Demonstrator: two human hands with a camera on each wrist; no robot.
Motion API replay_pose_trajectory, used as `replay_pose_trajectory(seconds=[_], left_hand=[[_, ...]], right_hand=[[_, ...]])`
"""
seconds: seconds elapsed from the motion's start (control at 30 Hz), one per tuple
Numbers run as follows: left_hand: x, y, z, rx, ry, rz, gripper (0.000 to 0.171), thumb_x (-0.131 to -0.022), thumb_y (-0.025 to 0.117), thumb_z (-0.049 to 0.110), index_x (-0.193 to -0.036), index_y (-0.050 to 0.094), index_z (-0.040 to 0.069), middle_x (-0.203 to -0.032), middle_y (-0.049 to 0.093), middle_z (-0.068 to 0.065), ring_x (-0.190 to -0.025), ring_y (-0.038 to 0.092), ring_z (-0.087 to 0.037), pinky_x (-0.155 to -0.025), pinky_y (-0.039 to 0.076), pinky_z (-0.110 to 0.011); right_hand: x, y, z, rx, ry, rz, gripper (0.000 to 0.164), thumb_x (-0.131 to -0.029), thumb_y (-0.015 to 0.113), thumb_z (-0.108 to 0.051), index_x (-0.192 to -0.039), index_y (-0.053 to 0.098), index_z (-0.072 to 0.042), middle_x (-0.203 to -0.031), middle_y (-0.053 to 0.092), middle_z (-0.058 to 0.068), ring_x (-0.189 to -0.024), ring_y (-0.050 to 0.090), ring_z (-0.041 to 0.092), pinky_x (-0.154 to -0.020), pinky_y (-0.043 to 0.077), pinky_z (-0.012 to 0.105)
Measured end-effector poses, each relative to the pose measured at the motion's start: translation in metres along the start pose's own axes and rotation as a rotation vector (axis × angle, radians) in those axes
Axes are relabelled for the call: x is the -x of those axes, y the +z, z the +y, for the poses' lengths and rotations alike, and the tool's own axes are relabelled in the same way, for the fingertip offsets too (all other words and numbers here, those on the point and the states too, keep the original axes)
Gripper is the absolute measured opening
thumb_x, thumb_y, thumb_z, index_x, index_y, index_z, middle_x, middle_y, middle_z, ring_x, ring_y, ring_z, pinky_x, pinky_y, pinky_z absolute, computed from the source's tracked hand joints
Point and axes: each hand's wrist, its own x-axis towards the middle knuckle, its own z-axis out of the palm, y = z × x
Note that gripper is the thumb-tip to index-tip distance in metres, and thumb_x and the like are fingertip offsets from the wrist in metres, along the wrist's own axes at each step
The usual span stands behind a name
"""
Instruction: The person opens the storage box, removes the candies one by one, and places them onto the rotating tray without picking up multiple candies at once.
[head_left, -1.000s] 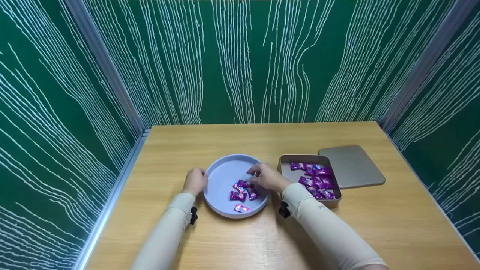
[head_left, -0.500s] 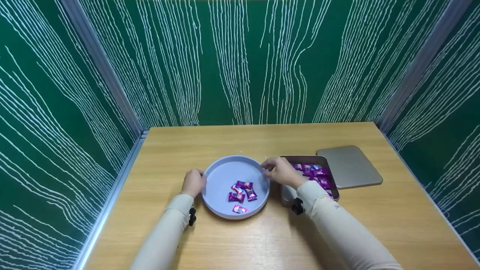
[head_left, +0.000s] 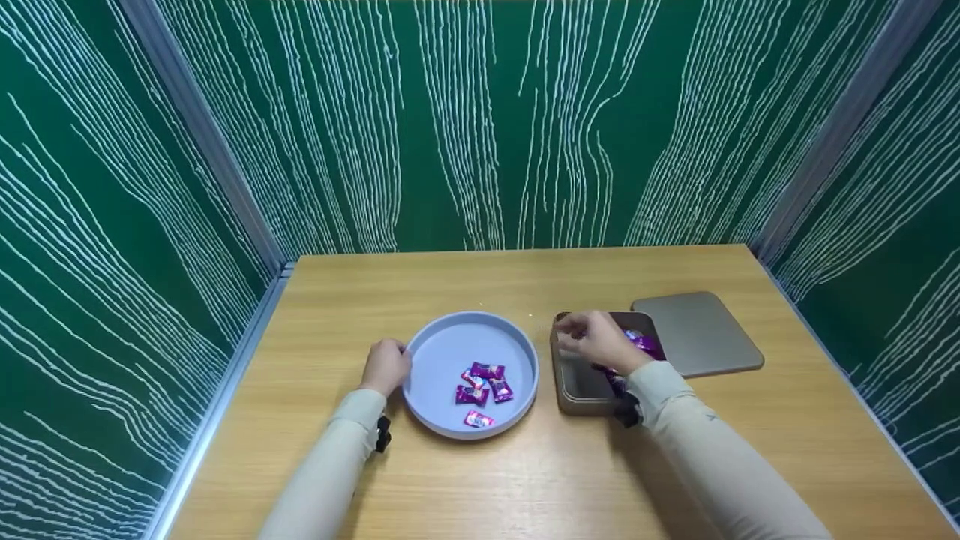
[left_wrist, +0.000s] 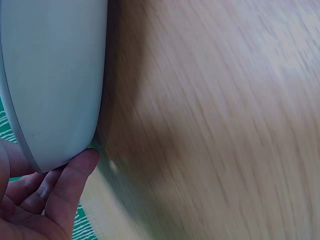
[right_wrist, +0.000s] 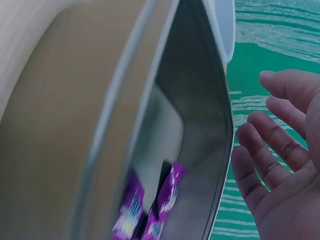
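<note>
A pale blue round dish [head_left: 446, 349] holds several small wrapped candies [head_left: 487, 370], mostly purple. My left hand [head_left: 387, 366] grips the dish at its left rim. In the left wrist view its fingers [left_wrist: 67, 187] lie against the outer wall, with the thumb partly cut off at the image edge. To the right is a square metal tin [head_left: 581, 405] with more purple candies [head_left: 641, 343] inside, partly covered by the forearm. My right hand [head_left: 596, 339] hovers above the tin. In the right wrist view that hand [right_wrist: 285, 165] has loosely bent fingers and nothing in it.
A flat metal lid [head_left: 701, 334] lies behind and to the right of the tin. The wooden table [head_left: 480, 487] is enclosed by green walls [head_left: 465, 112] with white wavy lines and metal corner posts [head_left: 210, 135].
My right hand has moved right, from inside the dish across its rim to over the tin. A purple candy near its fingers now lies in the dish. The left hand has stayed at the rim.
</note>
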Motion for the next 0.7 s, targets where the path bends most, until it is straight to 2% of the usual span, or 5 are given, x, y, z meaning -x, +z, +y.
replay_pose_trajectory(seconds=[0.13, 0.37, 0.5, 0.63, 0.7], left_hand=[[-0.001, 0.001, 0.000, -0.001, -0.007, 0.000, 0.026, -0.103, 0.057, 0.005, -0.096, 0.080, -0.003, -0.076, 0.069, -0.007, -0.069, 0.064, -0.019, -0.059, 0.052, -0.027], [-0.001, 0.001, 0.001, 0.004, -0.024, -0.007, 0.027, -0.104, 0.057, 0.006, -0.112, 0.079, -0.007, -0.092, 0.077, -0.015, -0.081, 0.071, -0.023, -0.072, 0.062, -0.034], [-0.001, 0.001, 0.001, 0.007, -0.031, -0.013, 0.027, -0.105, 0.057, 0.006, -0.114, 0.079, -0.007, -0.095, 0.078, -0.017, -0.083, 0.072, -0.023, -0.074, 0.064, -0.035], [-0.001, 0.001, 0.000, 0.007, -0.030, -0.012, 0.027, -0.105, 0.057, 0.006, -0.116, 0.078, -0.007, -0.098, 0.078, -0.017, -0.085, 0.072, -0.024, -0.076, 0.064, -0.036], [0.000, 0.001, 0.000, -0.002, -0.015, -0.001, 0.027, -0.104, 0.057, 0.006, -0.111, 0.079, -0.007, -0.095, 0.078, -0.017, -0.084, 0.072, -0.025, -0.076, 0.064, -0.037]], right_hand=[[0.007, -0.008, 0.010, 0.014, 0.034, 0.004, 0.026, -0.091, 0.079, 0.000, -0.115, 0.077, 0.007, -0.106, 0.079, 0.022, -0.098, 0.073, 0.036, -0.089, 0.061, 0.046], [0.020, -0.018, 0.025, 0.032, 0.085, -0.007, 0.028, -0.091, 0.080, -0.002, -0.117, 0.076, 0.008, -0.108, 0.078, 0.025, -0.091, 0.069, 0.026, -0.079, 0.056, 0.030], [0.026, -0.022, 0.033, 0.061, 0.088, -0.007, 0.029, -0.089, 0.083, -0.002, -0.116, 0.076, 0.008, -0.108, 0.078, 0.025, -0.091, 0.070, 0.027, -0.079, 0.057, 0.032], [0.032, -0.025, 0.041, 0.073, 0.072, 0.005, 0.029, -0.087, 0.084, 0.001, -0.112, 0.075, 0.011, -0.104, 0.078, 0.028, -0.091, 0.073, 0.033, -0.081, 0.059, 0.036], [0.033, -0.025, 0.045, 0.080, 0.072, 0.006, 0.029, -0.086, 0.084, 0.002, -0.112, 0.075, 0.012, -0.102, 0.078, 0.028, -0.090, 0.074, 0.031, -0.080, 0.059, 0.034]])
